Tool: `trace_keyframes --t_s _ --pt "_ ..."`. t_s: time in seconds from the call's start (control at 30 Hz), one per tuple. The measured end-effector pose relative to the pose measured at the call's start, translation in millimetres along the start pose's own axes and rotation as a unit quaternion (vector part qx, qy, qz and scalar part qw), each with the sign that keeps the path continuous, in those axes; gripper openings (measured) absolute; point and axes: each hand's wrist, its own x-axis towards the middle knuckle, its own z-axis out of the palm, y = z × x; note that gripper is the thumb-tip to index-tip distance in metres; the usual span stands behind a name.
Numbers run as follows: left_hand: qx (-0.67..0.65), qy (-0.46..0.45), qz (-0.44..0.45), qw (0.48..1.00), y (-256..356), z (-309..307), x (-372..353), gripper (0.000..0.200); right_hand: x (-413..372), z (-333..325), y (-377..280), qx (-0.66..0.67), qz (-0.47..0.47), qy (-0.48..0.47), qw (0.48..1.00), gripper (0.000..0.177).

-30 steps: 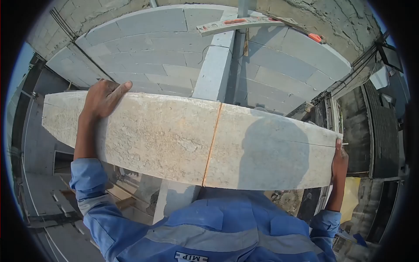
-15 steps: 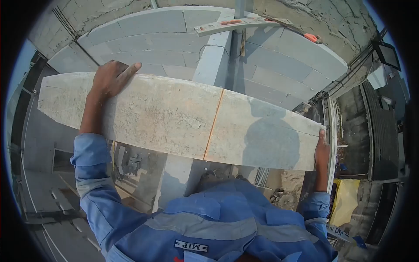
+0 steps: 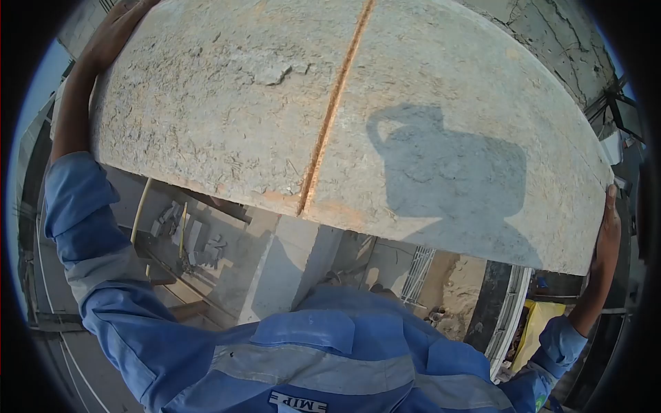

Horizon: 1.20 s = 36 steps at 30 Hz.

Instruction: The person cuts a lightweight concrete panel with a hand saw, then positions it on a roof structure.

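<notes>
A wide, rough grey board (image 3: 234, 110) with an orange-brown groove across it fills the upper view, close to the camera. My left hand (image 3: 118, 33) grips its far left edge, fingers partly cut off by the top of the view. At the right end, my right hand (image 3: 609, 220) is pressed round the edge, thumb upward. A dark shadow of a head and shoulders lies on the board's right half. The board hides the wall behind it.
Below the board stands a pale block column (image 3: 279, 265). Rubble blocks (image 3: 196, 241) lie lower left, a metal lattice (image 3: 417, 275) and sandy ground (image 3: 460, 289) lower right. A yellow sheet (image 3: 537, 330) hangs by a white rail (image 3: 511, 320). Cracked wall (image 3: 551, 41) shows at upper right.
The board has come up and nearer the camera, looking much larger and now covering the block wall and spirit level. Both hands have moved outward with it, my left hand also upward.
</notes>
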Motion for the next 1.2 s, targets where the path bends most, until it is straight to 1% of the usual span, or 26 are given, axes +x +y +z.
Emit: trace_keyframes --t_s 0.07,0.1,0.17,0.2,0.23,0.27,0.3,0.33,0.37,0.4,0.43,0.47,0.5,0.53,0.57,0.6,0.67,0.73,0.83,0.87,0.9,0.97,1.0,1.03,1.1,1.2 --pt "-0.046 -0.031 -0.012 0.998 0 0 -1 0.072 -2 4 -3 -0.010 -0.014 -0.007 1.000 0.080" --pt "-0.068 -0.047 -0.019 0.996 -1 -2 0 0.072 -8 8 -7 0.073 0.023 -0.071 0.995 0.078" --pt "-0.115 -0.082 -0.037 0.989 -1 7 -9 0.072 -20 17 -6 0.230 0.099 -0.197 0.948 0.074" --pt "-0.110 -0.152 -0.141 0.972 -8 35 -24 0.072 -26 71 33 0.087 0.084 -0.152 0.981 0.072" --pt "0.178 -0.211 -0.203 0.940 -6 96 -43 0.074 -45 133 88 -0.061 0.074 -0.103 0.990 0.070" --pt "0.192 -0.207 -0.137 0.949 -48 200 -97 0.082 -65 154 124 -0.066 0.070 -0.108 0.989 0.070" --pt "0.140 -0.195 -0.205 0.949 -54 223 -105 0.079 -85 173 157 -0.035 0.036 -0.086 0.995 0.068" --pt "0.119 -0.045 -0.109 0.986 -63 216 -112 0.078 -53 208 160 0.023 -0.025 -0.042 0.999 0.067" --pt "0.089 0.089 0.047 0.991 -66 213 -83 0.077 -44 202 112 0.252 -0.011 -0.103 0.962 0.073" --pt "0.041 0.043 0.078 0.995 -37 232 -108 0.077 -91 150 129 0.213 0.045 -0.077 0.973 0.073" --pt "0.048 -0.115 -0.024 0.992 -33 204 -167 0.077 -95 127 109 -0.011 0.125 -0.143 0.982 0.077" --pt "0.078 -0.177 -0.095 0.976 -30 190 -124 0.077 -31 149 91 -0.176 0.140 -0.141 0.964 0.082" --pt "0.107 -0.214 -0.147 0.960 -29 169 -78 0.079 -13 158 75 -0.139 0.114 -0.098 0.979 0.082" --pt "0.107 -0.164 -0.130 0.972 -32 167 -71 0.079 -29 157 74 -0.069 0.071 -0.067 0.993 0.083" --pt "0.098 -0.149 -0.114 0.977 -28 175 -85 0.080 -57 145 86 -0.022 0.048 -0.053 0.997 0.085" --pt "0.089 -0.165 -0.107 0.976 -23 184 -95 0.080 -61 137 93 -0.068 0.089 -0.072 0.991 0.088" --pt "0.057 -0.244 -0.149 0.956 -17 178 -89 0.080 -65 141 107 -0.100 0.127 -0.074 0.984 0.085" --pt "0.066 -0.262 -0.149 0.951 -16 180 -91 0.080 -63 151 125 -0.116 0.176 -0.096 0.973 0.081" --pt "0.075 -0.256 -0.138 0.954 -16 199 -110 0.080 -57 168 165 -0.129 0.161 -0.134 0.969 0.086" --pt "0.077 -0.243 -0.126 0.959 -19 205 -115 0.080 -56 171 162 0.003 0.179 -0.112 0.978 0.080" --pt "0.078 -0.248 -0.126 0.957 -22 209 -119 0.080 -49 169 160 0.001 0.183 -0.115 0.976 0.080" --pt "0.040 -0.261 -0.155 0.952 -26 210 -125 0.079 -34 163 137 -0.057 0.123 -0.074 0.988 0.074" --pt "0.042 -0.264 -0.153 0.951 -28 211 -129 0.079 -34 165 119 -0.126 0.075 -0.048 0.988 0.073" --pt "0.039 -0.233 -0.148 0.960 -30 214 -135 0.079 -34 167 103 -0.125 0.079 -0.048 0.988 0.073" --pt "0.032 -0.206 -0.146 0.967 -34 218 -138 0.078 -32 169 83 -0.176 0.007 -0.035 0.984 0.074" --pt "0.034 -0.212 -0.173 0.961 -35 216 -142 0.078 -20 175 99 -0.161 0.009 -0.069 0.984 0.077"
